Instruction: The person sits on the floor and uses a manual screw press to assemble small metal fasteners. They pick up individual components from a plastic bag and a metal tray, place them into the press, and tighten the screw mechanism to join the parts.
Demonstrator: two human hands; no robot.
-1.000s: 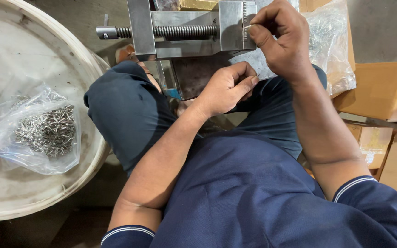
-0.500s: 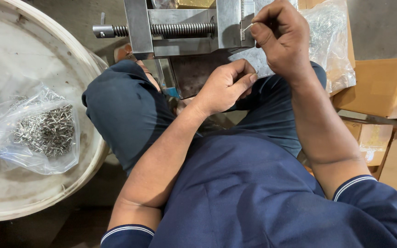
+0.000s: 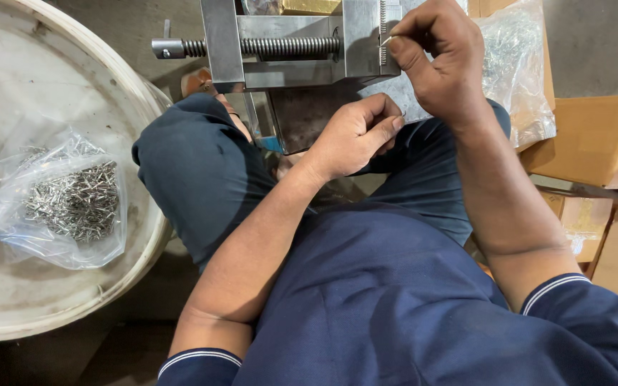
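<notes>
**benchguy:** Right hand (image 3: 441,61) has thumb and forefinger pinched together on a thin little metal pin (image 3: 386,41), tip right up against the jaw of the steel vise (image 3: 302,43). Left hand (image 3: 355,136) is loosely curled, fingers folded in, resting just below the vise. Can't tell if there's anything inside it.

**rivethead:** What's around it?

**benchguy:** Threaded screw (image 3: 262,48) sticks out the vise's left side. Clear bag of small metal pins (image 3: 66,200) sits in a big pale round tub (image 3: 134,93) well off to the left. Another clear plastic bag (image 3: 516,64) sits just behind the right hand, cardboard boxes (image 3: 599,139) beside it. Knees in dark blue trousers (image 3: 194,179) block whatever's under the vise.
</notes>
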